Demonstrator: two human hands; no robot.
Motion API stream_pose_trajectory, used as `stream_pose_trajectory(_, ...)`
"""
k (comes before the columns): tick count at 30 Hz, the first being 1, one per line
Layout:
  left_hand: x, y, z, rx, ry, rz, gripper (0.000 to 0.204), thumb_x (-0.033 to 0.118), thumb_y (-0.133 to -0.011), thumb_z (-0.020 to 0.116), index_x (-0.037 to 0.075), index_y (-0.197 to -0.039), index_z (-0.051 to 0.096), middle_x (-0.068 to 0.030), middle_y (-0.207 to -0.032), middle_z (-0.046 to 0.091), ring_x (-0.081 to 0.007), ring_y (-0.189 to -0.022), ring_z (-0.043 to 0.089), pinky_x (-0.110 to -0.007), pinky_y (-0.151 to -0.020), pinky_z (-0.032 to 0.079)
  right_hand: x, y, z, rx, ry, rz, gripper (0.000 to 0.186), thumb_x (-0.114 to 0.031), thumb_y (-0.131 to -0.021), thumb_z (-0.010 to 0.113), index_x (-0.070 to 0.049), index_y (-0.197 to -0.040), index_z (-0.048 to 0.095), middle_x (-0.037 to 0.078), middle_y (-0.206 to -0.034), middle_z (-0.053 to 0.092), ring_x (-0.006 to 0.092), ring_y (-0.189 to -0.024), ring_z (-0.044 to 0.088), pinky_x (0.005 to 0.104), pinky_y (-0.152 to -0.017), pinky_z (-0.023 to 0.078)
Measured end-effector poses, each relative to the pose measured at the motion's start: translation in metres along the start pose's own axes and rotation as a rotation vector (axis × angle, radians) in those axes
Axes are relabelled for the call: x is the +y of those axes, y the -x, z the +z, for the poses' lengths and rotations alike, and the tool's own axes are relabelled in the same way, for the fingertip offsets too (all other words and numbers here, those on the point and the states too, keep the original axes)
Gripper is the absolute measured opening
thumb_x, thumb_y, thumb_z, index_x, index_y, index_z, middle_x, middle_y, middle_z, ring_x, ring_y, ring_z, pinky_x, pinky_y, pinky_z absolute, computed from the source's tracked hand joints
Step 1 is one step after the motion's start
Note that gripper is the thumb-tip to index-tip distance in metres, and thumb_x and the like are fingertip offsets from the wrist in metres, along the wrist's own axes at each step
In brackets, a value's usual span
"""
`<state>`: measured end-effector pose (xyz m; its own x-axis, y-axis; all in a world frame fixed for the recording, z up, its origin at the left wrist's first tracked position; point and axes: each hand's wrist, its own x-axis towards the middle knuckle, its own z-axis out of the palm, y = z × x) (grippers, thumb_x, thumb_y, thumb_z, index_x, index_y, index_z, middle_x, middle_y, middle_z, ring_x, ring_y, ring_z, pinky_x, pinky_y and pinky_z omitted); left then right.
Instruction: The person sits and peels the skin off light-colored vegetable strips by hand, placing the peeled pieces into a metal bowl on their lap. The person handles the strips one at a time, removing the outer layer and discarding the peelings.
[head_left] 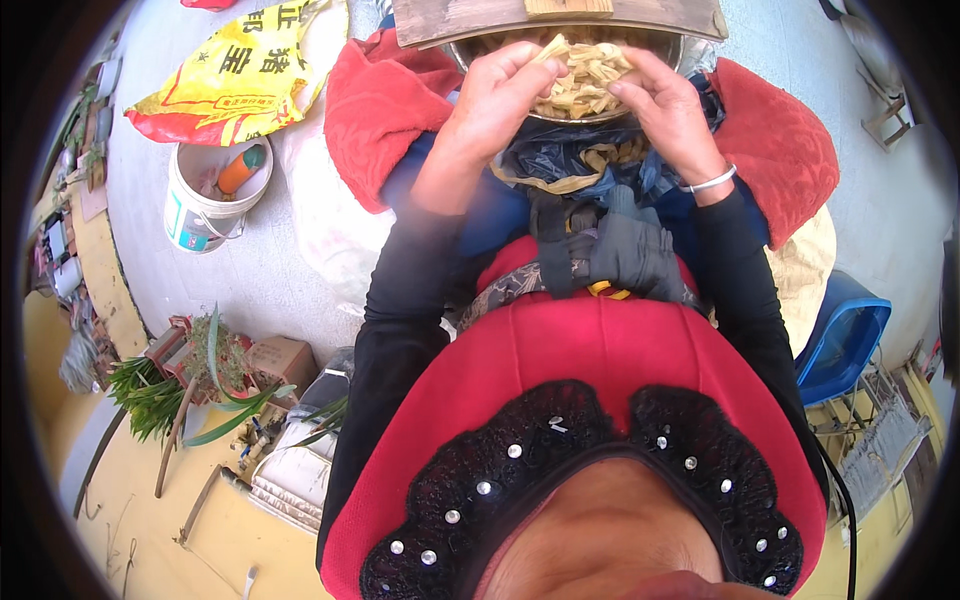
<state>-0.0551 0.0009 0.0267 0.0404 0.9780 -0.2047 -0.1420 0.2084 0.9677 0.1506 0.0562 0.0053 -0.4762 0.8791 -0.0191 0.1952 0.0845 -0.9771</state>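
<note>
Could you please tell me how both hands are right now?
Left hand: closed, pinching pale yellow strips.
Right hand: curled at the strips; grip unclear.

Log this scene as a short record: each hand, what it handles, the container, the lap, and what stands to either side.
Left hand: pinching pale strips
Right hand: fingertips at the strips; grip unclear
Container: round metal basin, strips inside
Cover: wooden board across the basin's far side
Lap: dark plastic bag, with more strips on it
Left side: white bucket holding an orange-and-green object; yellow sack beyond
Right side: blue plastic item
</note>
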Motion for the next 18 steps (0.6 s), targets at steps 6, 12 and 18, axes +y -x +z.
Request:
stream_pose_trajectory(6,-0.011,0.010,0.030,-0.158,-0.105,-0.112,0.020,0.014,-0.096,0.051,0.003,-0.091,0.066,0.0007,-0.070,0.059,-0.0041,-0.058,0.049,-0.020,-0.052,0.040,-0.032,0.003,0.004,0.084,0.482,-0.458,0.030,-0.015,-0.084,0.070,-0.006,-0.112,0.064,0.009,-0.089,0.065,0.0254,-0.078,0.064,0.0351,-0.076,0.050)
stream_pose_trajectory(12,0.005,0.013,0.037,-0.353,-0.032,-0.338,0.025,0.023,-0.097,0.054,0.003,-0.091,0.067,0.0003,-0.064,0.057,-0.0046,-0.054,0.048,-0.020,-0.050,0.040,-0.030,0.008,-0.006,0.153,0.614,-0.287,0.018,-0.023,-0.084,0.070,-0.007,-0.079,0.063,0.010,-0.062,0.057,0.0304,-0.058,0.059,0.0387,-0.057,0.047)
stream_pose_trajectory(18,-0.005,-0.009,-0.008,-0.108,-0.523,0.215,0.032,0.025,-0.097,0.058,-0.001,-0.080,0.066,0.0045,-0.060,0.049,-0.0046,-0.059,0.042,-0.024,-0.053,0.037,-0.035,0.036,0.002,-0.515,-0.009,0.264,0.013,-0.011,-0.089,0.063,-0.001,-0.090,0.071,0.005,-0.071,0.067,0.0086,-0.064,0.060,0.0245,-0.059,0.047)
